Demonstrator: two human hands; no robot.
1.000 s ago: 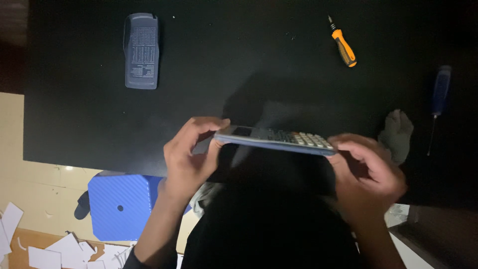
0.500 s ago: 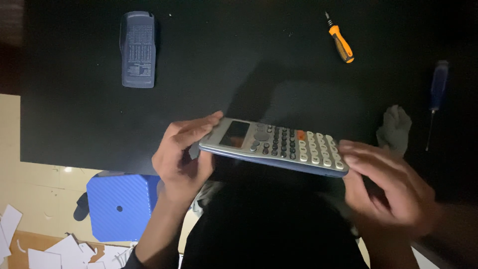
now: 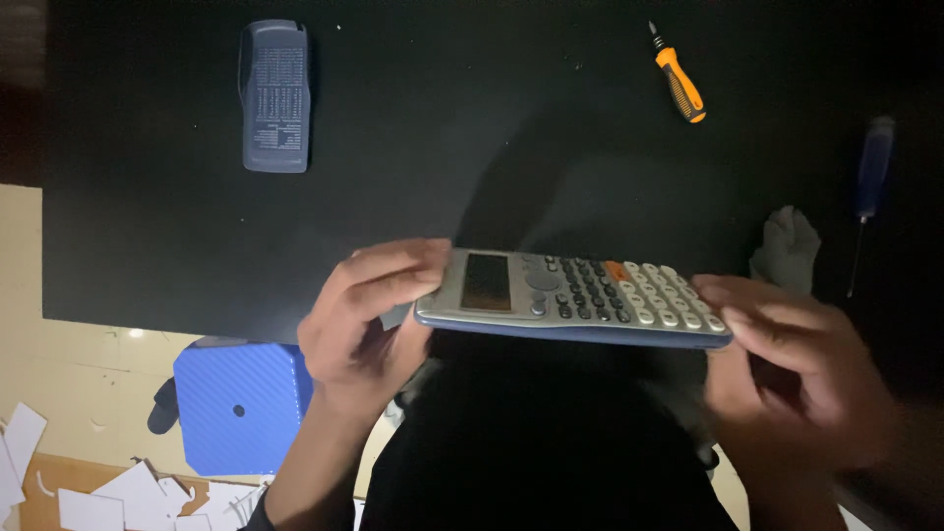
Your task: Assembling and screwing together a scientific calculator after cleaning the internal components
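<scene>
A grey calculator (image 3: 575, 298) with a small screen and rows of keys is held level above the near edge of the black table (image 3: 442, 128), keys facing up. My left hand (image 3: 369, 315) grips its screen end, fingers curled over the top edge. At the key end, my right hand (image 3: 796, 364) has its fingertips against the corner; the hand is blurred.
The calculator's grey slide cover (image 3: 275, 96) lies at the far left of the table. An orange-handled screwdriver (image 3: 678, 84) lies at the far right, a blue-handled screwdriver (image 3: 868, 187) beyond it, a grey cloth (image 3: 787, 251) nearby. A blue stool (image 3: 241, 403) and white paper scraps (image 3: 108, 492) lie below.
The calculator has tilted from edge-on to keys-up and sits a little lower. My right hand has slid off its end, down and to the right.
</scene>
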